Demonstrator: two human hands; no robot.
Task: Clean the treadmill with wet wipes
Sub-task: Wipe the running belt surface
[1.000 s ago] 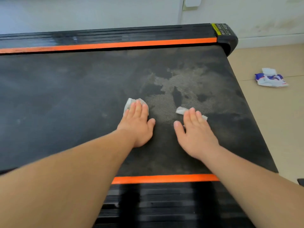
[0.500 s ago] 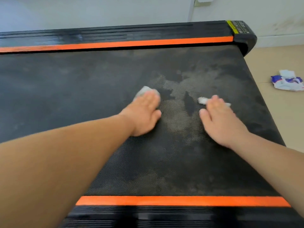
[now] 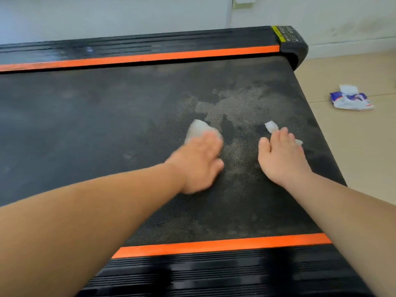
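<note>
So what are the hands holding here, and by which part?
Nothing is gripped: left hand presses the left wipe, right hand the right wipe, flat onto the belt.

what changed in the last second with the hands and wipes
The left hand slid the left wipe rightward on the belt, closer to the dark spot; the right hand slid the right wipe rightward too. Nothing was picked up or let go. Both hands stay flat on their wipes; the packet on the floor is unmoved.

Two wipes [image 3: 198,128] [image 3: 271,126], one treadmill [image 3: 85,125], one packet [image 3: 351,100]
</note>
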